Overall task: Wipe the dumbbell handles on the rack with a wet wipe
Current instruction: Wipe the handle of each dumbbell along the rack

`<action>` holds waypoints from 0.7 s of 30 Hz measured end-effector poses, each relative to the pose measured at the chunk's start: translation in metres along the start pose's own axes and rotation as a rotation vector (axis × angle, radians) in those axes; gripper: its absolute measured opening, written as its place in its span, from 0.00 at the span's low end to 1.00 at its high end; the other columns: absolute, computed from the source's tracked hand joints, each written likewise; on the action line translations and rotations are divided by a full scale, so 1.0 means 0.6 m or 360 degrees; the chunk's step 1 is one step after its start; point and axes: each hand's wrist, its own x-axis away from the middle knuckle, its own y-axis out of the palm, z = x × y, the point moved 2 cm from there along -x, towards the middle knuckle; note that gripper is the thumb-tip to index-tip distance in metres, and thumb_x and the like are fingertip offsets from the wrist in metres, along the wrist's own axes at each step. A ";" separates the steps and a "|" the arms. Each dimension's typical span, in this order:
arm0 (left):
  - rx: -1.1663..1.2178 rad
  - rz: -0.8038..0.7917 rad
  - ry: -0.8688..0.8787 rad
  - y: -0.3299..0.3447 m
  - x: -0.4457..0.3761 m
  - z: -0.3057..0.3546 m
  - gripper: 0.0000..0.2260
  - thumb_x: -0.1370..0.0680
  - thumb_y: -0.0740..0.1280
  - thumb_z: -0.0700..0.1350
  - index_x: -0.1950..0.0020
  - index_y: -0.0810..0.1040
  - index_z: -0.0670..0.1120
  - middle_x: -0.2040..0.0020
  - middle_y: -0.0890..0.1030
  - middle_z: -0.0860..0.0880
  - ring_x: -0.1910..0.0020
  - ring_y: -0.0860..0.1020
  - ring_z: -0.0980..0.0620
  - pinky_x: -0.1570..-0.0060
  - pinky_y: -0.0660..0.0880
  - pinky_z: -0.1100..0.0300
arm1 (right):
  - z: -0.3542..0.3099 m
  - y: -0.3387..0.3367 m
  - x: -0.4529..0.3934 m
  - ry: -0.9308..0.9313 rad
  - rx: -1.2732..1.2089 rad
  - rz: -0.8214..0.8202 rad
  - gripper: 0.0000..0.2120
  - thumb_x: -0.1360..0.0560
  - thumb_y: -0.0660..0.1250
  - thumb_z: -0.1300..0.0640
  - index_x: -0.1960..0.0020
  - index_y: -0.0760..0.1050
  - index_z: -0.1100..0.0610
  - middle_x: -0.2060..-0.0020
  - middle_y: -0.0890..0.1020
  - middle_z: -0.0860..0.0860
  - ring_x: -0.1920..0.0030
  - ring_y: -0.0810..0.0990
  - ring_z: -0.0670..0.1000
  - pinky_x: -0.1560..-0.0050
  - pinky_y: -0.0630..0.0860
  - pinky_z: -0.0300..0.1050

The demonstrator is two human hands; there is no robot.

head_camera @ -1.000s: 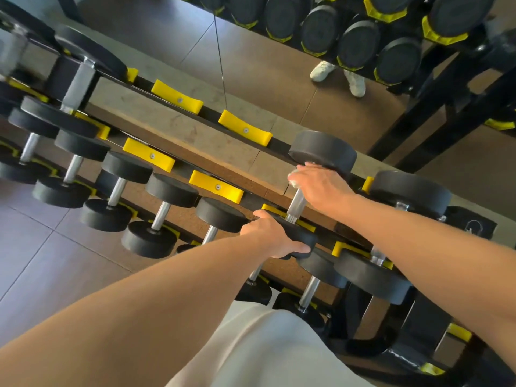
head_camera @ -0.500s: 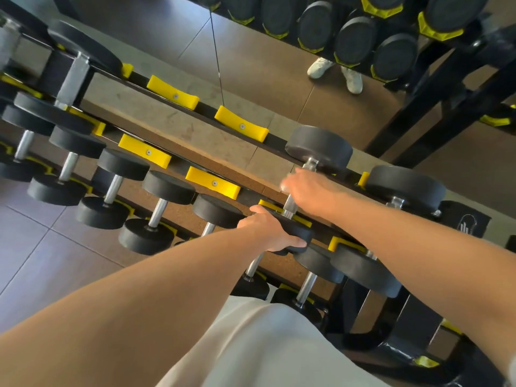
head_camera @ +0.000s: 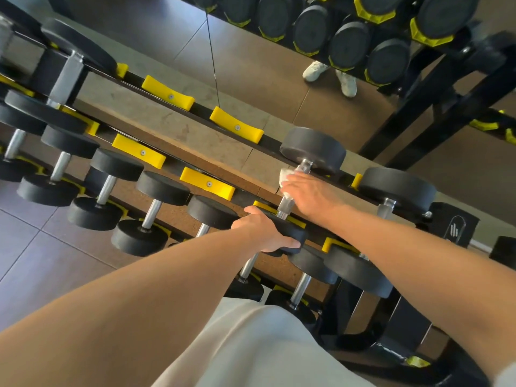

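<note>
Both bare forearms reach forward and down from the bottom of the view toward the black dumbbell rack with yellow cradles (head_camera: 221, 120). The left hand (head_camera: 264, 230) sits palm-down on the near black rubber head (head_camera: 290, 233) of a dumbbell on the top tier, fingers curled over its edge and gripping it. The right hand (head_camera: 310, 192) lies over that dumbbell's chrome steel handle (head_camera: 285, 206), fingers wrapped round the bar with a crumpled white wet wipe (head_camera: 285, 178) pressed between palm and metal; a corner of the wipe pokes out on the hand's far side, just below the far black head (head_camera: 312, 149). Half a second ago the right hand sat lower on the handle, close to the left hand, with no wipe showing; it has since slid up the bar toward the far head, baring the lower stretch of chrome. The left hand has kept its hold on the near head. Smaller dumbbells (head_camera: 148, 208) fill the tier below, to the left.
</note>
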 end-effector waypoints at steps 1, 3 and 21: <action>-0.0005 0.0008 -0.0002 0.001 -0.001 0.000 0.66 0.37 0.71 0.77 0.19 0.38 0.42 0.25 0.68 0.41 0.29 0.71 0.37 0.37 0.74 0.48 | -0.012 0.003 0.009 0.0001 -0.0133 -0.0053 0.14 0.20 0.61 0.60 0.36 0.76 0.56 0.38 0.79 0.56 0.35 0.75 0.57 0.36 0.74 0.54; -0.0016 0.0033 -0.0006 0.001 -0.002 0.000 0.65 0.37 0.71 0.77 0.19 0.39 0.42 0.26 0.69 0.42 0.30 0.72 0.38 0.39 0.74 0.49 | -0.039 -0.001 0.016 -0.0064 -0.0307 -0.0233 0.12 0.18 0.57 0.53 0.39 0.76 0.52 0.46 0.81 0.55 0.45 0.81 0.57 0.47 0.80 0.54; -0.0080 0.0030 -0.0026 0.011 -0.015 -0.004 0.68 0.40 0.71 0.78 0.19 0.39 0.40 0.26 0.70 0.42 0.29 0.71 0.38 0.34 0.73 0.46 | -0.016 -0.017 0.065 0.1312 -0.1749 0.0018 0.12 0.18 0.60 0.46 0.42 0.79 0.50 0.46 0.79 0.51 0.47 0.79 0.52 0.61 0.79 0.40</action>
